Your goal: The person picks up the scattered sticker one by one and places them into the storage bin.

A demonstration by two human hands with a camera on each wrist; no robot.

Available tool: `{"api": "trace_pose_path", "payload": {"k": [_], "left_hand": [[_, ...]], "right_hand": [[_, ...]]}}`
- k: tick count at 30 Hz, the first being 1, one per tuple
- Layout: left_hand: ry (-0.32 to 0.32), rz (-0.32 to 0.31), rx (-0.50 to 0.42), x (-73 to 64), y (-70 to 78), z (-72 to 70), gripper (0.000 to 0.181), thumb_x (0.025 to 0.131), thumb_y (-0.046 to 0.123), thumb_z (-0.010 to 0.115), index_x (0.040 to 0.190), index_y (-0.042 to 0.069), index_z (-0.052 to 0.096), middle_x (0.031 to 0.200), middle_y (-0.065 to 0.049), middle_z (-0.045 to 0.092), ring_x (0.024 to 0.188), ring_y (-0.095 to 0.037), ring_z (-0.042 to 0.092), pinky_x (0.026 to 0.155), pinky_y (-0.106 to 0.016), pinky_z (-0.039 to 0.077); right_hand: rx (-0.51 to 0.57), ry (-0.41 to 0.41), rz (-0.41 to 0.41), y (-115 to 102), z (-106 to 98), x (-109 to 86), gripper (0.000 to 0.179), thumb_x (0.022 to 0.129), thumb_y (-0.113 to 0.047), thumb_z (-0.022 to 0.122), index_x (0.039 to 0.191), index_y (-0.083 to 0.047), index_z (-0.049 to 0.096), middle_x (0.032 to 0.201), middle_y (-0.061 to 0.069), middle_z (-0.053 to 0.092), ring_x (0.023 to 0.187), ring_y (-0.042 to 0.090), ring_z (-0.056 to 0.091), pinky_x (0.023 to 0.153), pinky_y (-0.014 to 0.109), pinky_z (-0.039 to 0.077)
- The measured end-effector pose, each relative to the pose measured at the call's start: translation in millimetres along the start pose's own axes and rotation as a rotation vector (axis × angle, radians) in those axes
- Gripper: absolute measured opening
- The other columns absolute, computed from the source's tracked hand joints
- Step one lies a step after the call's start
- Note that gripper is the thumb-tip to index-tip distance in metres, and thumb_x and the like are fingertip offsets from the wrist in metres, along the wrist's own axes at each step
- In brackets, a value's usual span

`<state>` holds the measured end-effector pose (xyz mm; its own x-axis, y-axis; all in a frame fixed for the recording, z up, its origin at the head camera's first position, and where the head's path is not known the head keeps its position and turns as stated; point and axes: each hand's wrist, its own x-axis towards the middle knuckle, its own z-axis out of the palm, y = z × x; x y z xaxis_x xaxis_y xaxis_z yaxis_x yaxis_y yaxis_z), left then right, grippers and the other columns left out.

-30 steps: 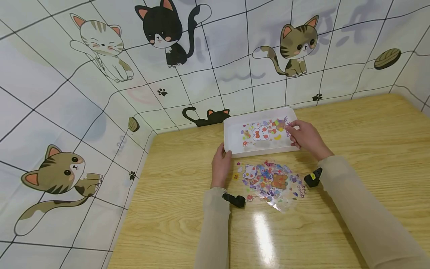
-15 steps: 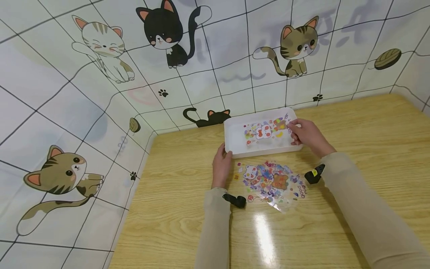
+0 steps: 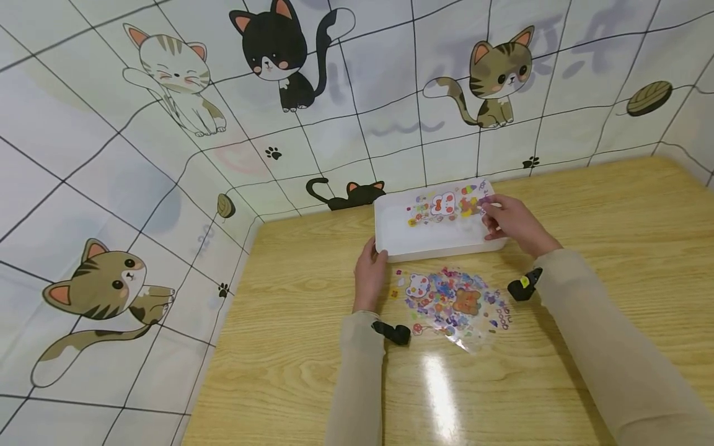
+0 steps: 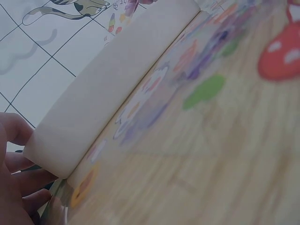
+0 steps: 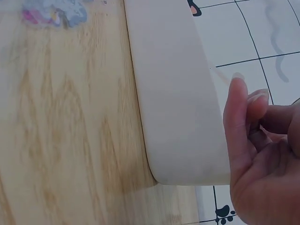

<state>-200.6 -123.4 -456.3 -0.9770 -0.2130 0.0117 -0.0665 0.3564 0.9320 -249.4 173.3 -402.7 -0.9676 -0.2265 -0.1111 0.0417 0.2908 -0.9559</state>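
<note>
A shallow white plastic tray stands at the back of the table. My left hand grips its near left corner, and in the left wrist view the fingers lie against the tray's end. Over the tray, my right hand pinches the right end of a clear plastic bag printed with a rabbit, fruit and lettering. Another clear printed bag, with a bear and a white cat on it and many small colourful pieces showing, lies flat in front of the tray.
The wooden table meets a wall covering printed with cartoon cats, right behind the tray. Black wrist cameras sit below both hands. A bright light reflection shows on the near tabletop.
My right hand has raised the clear bag and moved slightly right, so the bag's print now lies toward the tray's far side. My left hand has kept its grip on the tray.
</note>
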Motion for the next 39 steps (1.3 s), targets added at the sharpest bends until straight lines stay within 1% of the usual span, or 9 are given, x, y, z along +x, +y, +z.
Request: {"api": "trace_pose_path", "payload": {"k": [4,9,13,17,22,25,31,35,39], "left_hand": [[0.002,0.01,0.005,-0.3,1.2,-0.7,0.047,0.09,0.027,0.046,0.136,0.02,0.039,0.133,-0.001,0.044,0.121,-0.016,0.04,0.099,-0.036,0.031],[-0.003,0.027,0.005,0.0,1.4,-0.5,0.045,0.09,0.027,0.045,0.135,0.022,0.04,0.131,0.002,0.045,0.12,-0.015,0.041,0.099,-0.034,0.032],[0.0,0.031,0.004,0.5,0.7,1.2,0.044,0.09,0.026,0.045,0.135,0.023,0.041,0.131,0.003,0.046,0.119,-0.012,0.041,0.098,-0.032,0.033],[0.005,0.029,0.005,0.4,0.4,2.2,0.044,0.09,0.025,0.045,0.134,0.023,0.042,0.131,0.003,0.046,0.118,-0.011,0.041,0.098,-0.031,0.033],[0.007,0.017,0.002,0.5,-0.3,2.6,0.045,0.09,0.025,0.046,0.135,0.023,0.041,0.131,0.003,0.046,0.12,-0.012,0.04,0.099,-0.032,0.032],[0.012,0.018,0.003,0.6,-0.9,2.6,0.046,0.09,0.024,0.046,0.135,0.024,0.04,0.132,0.003,0.045,0.12,-0.011,0.039,0.099,-0.032,0.031],[0.011,0.032,-0.009,1.8,-2.5,2.8,0.048,0.09,0.023,0.045,0.137,0.027,0.036,0.136,0.009,0.038,0.123,-0.008,0.035,0.1,-0.03,0.03],[0.003,0.048,-0.018,3.0,-2.6,3.3,0.048,0.091,0.022,0.044,0.137,0.029,0.034,0.137,0.014,0.035,0.124,-0.006,0.032,0.101,-0.029,0.029],[0.004,0.044,-0.02,3.4,-2.6,3.0,0.048,0.091,0.023,0.044,0.136,0.032,0.034,0.136,0.016,0.035,0.123,-0.004,0.032,0.1,-0.027,0.029]], "right_hand": [[0.011,-0.014,0.001,-2.8,2.6,3.6,0.043,0.096,-0.031,0.034,0.127,0.0,0.036,0.082,0.012,0.046,0.067,0.017,0.047,0.068,0.035,0.052],[0.033,-0.02,0.013,-5.0,6.9,9.4,0.046,0.095,-0.035,0.038,0.122,0.002,0.04,0.085,0.011,0.046,0.071,0.017,0.047,0.068,0.032,0.052],[0.04,-0.008,0.019,-3.8,8.3,13.7,0.046,0.094,-0.036,0.04,0.119,0.003,0.043,0.084,0.011,0.046,0.07,0.015,0.047,0.068,0.031,0.052],[0.028,-0.006,0.029,-3.3,6.3,15.5,0.046,0.094,-0.034,0.04,0.121,0.003,0.044,0.086,0.013,0.047,0.072,0.016,0.049,0.07,0.032,0.052],[0.017,-0.025,0.029,-3.7,1.5,16.4,0.048,0.094,-0.035,0.04,0.122,0.004,0.043,0.093,0.017,0.048,0.079,0.022,0.052,0.074,0.034,0.051],[-0.002,-0.02,0.03,-1.9,-2.0,17.8,0.049,0.094,-0.036,0.04,0.123,0.003,0.043,0.097,0.019,0.048,0.081,0.023,0.052,0.075,0.035,0.051],[-0.016,0.022,0.028,3.3,-7.8,21.7,0.05,0.092,-0.037,0.043,0.123,0.003,0.046,0.097,0.02,0.051,0.074,0.016,0.054,0.074,0.035,0.051],[-0.018,0.045,0.035,2.2,-9.2,21.8,0.052,0.092,-0.036,0.044,0.125,0.004,0.044,0.096,0.018,0.054,0.071,0.013,0.055,0.074,0.034,0.051],[-0.016,0.054,0.06,-1.0,-8.3,22.9,0.05,0.093,-0.033,0.044,0.126,0.004,0.043,0.094,0.014,0.056,0.069,0.012,0.056,0.075,0.037,0.051]]}}
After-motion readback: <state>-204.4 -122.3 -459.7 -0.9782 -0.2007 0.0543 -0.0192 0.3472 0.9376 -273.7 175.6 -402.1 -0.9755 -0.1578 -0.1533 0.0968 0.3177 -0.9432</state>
